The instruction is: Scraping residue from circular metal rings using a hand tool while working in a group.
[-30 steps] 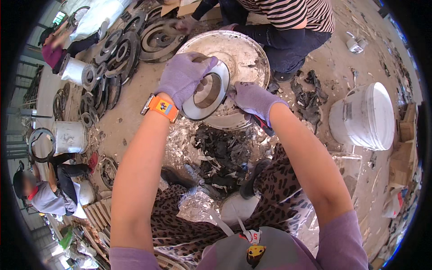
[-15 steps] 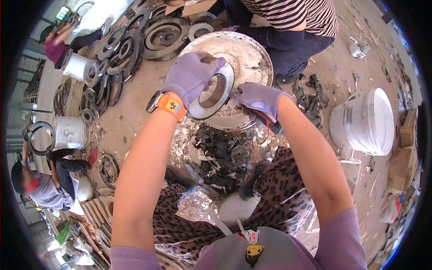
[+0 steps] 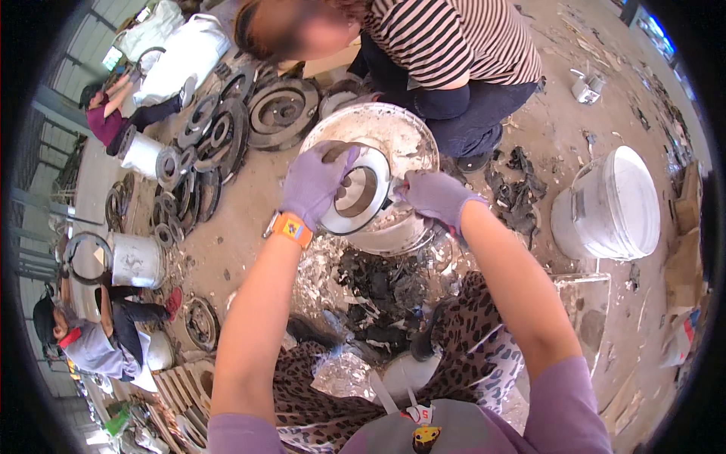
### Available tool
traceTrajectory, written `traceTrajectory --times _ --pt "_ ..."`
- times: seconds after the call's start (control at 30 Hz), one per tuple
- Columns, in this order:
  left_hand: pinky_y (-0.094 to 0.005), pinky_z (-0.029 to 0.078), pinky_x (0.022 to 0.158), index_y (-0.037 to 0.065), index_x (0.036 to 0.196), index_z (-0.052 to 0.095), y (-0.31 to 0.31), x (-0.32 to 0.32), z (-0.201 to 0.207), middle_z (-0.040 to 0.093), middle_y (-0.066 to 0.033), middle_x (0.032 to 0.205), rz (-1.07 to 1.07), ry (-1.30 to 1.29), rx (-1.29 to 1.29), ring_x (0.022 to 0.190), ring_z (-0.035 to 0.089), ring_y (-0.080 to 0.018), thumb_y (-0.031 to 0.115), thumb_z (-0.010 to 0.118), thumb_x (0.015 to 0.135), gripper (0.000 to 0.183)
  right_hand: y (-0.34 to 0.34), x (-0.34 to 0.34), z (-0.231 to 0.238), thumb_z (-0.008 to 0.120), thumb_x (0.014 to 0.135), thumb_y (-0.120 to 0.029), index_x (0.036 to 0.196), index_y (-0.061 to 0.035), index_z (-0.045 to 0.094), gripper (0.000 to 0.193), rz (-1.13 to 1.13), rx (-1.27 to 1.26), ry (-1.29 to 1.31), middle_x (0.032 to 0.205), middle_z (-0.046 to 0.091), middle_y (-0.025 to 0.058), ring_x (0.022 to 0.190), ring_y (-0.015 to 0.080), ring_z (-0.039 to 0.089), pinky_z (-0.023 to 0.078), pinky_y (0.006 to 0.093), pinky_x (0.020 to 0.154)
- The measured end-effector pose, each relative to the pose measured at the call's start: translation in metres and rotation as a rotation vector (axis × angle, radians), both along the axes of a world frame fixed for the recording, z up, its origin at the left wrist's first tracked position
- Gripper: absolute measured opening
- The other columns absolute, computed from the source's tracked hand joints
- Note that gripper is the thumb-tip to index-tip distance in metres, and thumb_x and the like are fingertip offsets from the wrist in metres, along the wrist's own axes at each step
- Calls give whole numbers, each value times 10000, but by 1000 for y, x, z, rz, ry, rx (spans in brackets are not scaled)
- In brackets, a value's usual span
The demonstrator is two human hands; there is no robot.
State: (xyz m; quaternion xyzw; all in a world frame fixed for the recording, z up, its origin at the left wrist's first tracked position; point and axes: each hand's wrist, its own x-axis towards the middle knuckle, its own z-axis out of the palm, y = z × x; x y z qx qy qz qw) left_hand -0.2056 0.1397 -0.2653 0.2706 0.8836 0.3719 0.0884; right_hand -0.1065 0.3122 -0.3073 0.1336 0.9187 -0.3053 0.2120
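My left hand (image 3: pixel 318 181), in a purple knit glove, grips the upper left side of a flat ring (image 3: pixel 380 178) with a white face and a dark inner wall. The ring is held tilted above the lid of a white bucket (image 3: pixel 414 136). My right hand (image 3: pixel 440 198), gloved the same way, is closed around a utility knife (image 3: pixel 451 229) with a red and black handle. Its front end meets the ring's right edge; the blade itself is too small to make out. Black and pale scraps (image 3: pixel 378 280) lie on the floor between my feet.
A person in a striped shirt (image 3: pixel 423 38) crouches just beyond the bucket. Dark rings (image 3: pixel 283 113) are piled at the far left. Another white bucket (image 3: pixel 597 212) stands to the right, near black scraps (image 3: pixel 514 189). Two more people sit at the left, beside buckets (image 3: pixel 136 259).
The ring has tipped so more of its face shows, and both hands sit slightly lower in view. My view has shifted, and the striped-shirt person now leans further into it.
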Motion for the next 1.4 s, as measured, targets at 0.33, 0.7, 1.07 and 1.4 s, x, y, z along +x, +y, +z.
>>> traceTrajectory --times 0.33,0.7,1.07,1.4 --pt "-368 473 896 67 1240 520 10 28 11 625 -185 1130 -137 -37 -188 1046 614 -300 313 711 728 599 11 13 18 458 932 -202 1125 -23 475 263 241 743 228 874 688 104 808 243 686 534 368 621" --pt "-430 501 793 99 1090 597 34 18 -3 671 -163 984 -10 246 -453 908 646 -335 343 657 736 434 -5 -4 6 505 876 -93 1112 1 459 257 167 695 240 877 688 124 798 238 694 542 358 601" --pt "-425 498 804 82 1091 606 25 11 -16 657 -176 1014 -11 246 -313 922 634 -346 283 671 705 440 6 -14 -28 466 902 -230 1151 41 497 369 -263 269 138 981 650 226 942 359 638 505 414 779" --pt "-417 502 803 87 1104 608 25 14 -17 662 -165 998 0 245 -296 922 636 -335 325 676 714 462 -3 -1 -21 471 907 -128 1098 57 456 267 39 568 173 936 669 200 870 320 671 532 406 732"
